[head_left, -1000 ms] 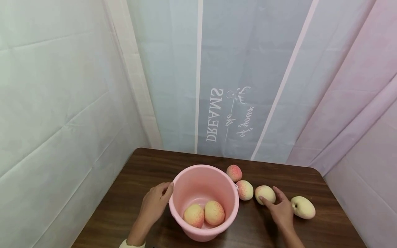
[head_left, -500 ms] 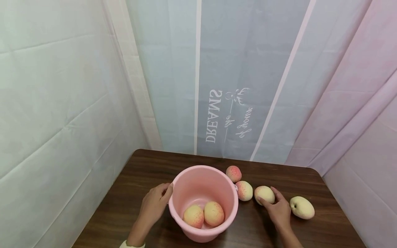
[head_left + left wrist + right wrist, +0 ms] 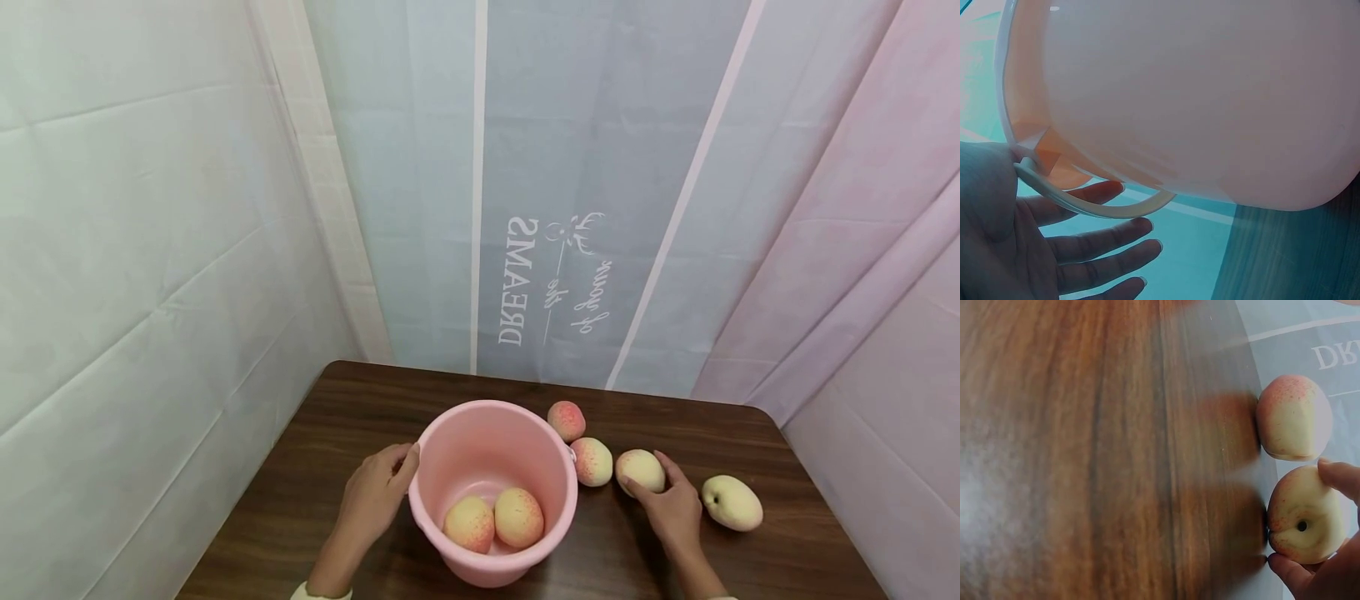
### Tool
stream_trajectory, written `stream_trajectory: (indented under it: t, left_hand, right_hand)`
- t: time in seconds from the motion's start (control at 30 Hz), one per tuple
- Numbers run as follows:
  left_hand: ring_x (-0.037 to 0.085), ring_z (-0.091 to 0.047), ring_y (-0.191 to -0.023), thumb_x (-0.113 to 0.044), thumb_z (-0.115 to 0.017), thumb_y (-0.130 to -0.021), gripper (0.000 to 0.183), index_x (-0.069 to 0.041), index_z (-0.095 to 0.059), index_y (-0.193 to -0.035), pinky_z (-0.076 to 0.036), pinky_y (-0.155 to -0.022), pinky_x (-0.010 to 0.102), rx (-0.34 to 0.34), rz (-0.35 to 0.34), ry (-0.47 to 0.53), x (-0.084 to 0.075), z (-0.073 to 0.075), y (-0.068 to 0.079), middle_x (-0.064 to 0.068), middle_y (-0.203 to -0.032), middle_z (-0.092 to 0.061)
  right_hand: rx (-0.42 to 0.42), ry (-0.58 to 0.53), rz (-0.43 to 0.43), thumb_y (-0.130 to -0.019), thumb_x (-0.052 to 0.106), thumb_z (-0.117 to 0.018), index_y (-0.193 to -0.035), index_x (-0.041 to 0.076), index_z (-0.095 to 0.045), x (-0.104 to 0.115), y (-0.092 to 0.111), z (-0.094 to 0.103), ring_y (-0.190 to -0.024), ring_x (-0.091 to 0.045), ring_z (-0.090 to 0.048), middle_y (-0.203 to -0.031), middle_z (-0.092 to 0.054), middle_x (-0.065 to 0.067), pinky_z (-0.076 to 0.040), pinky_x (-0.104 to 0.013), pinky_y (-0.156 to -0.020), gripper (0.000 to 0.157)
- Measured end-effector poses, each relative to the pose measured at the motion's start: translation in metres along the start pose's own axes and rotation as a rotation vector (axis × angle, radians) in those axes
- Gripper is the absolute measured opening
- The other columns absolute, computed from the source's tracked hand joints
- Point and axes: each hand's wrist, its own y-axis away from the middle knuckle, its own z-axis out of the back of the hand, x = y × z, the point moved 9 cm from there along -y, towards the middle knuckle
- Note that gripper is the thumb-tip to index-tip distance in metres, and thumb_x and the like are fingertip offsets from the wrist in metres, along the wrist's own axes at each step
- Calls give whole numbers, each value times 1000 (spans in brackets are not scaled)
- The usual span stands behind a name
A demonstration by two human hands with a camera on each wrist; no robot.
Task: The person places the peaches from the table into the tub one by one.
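A pink bucket [image 3: 495, 417] stands on the table, with two yellow-and-red peaches [image 3: 519, 517] inside. My left hand [image 3: 377, 487] holds its left rim, thumb at the edge. In the left wrist view the other fingers [image 3: 1107, 269] spread outside the wall, by the bucket's pale curved handle [image 3: 1116, 211]. To the right of the bucket, my right hand [image 3: 675, 508] grips a cream peach [image 3: 641, 472] between thumb and fingers. The right wrist view shows that peach's dark stem hole facing the camera, low over the wood, beside another peach [image 3: 1294, 415].
By the bucket's right side lie a small red peach [image 3: 566, 421] and a cream-and-red peach [image 3: 592, 462]. A pale yellow oblong fruit [image 3: 733, 503] lies right of my right hand. Behind the brown wooden table [image 3: 360, 400] hangs a grey-blue curtain [image 3: 585, 150].
Hardly anything differs: my right hand has shifted very slightly left around the same peach. The left hand and the bucket stay in place.
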Motion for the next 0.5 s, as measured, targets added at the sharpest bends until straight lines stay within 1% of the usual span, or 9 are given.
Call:
stream_trajectory:
  t: [0.2,0.3,0.5]
  left_hand:
    - [8,-51,-62,-46,-47,-106,39,-28,-62,-75,-39,-59,32,-2,-4,-3,2,-1,1,-12,-66,-55]
    - [8,-51,-62,-46,-46,-106,39,-27,-62,-75,-39,-59,32,-2,-6,-3,2,-1,0,-11,-66,-55]
    - [8,-50,-62,-45,-46,-106,40,-27,-61,-74,-39,-59,32,-3,-6,-5,1,-2,-1,-11,-66,-54]
  right_hand:
    - [4,-1,-1,-79,24,-88,-142,-2,-53,1,1,1,-130,-48,-49,-144,-51,-29,-41,-59,-100,77]
    - [5,-9,-3,-79,23,-88,-142,-3,-53,1,1,2,-129,-48,-49,-144,-52,-29,-41,-59,-100,77]
    - [18,-21,-35,-82,22,-86,-145,-2,-51,-2,2,2,-131,-45,-49,-146,-50,-27,-42,-56,-101,76]
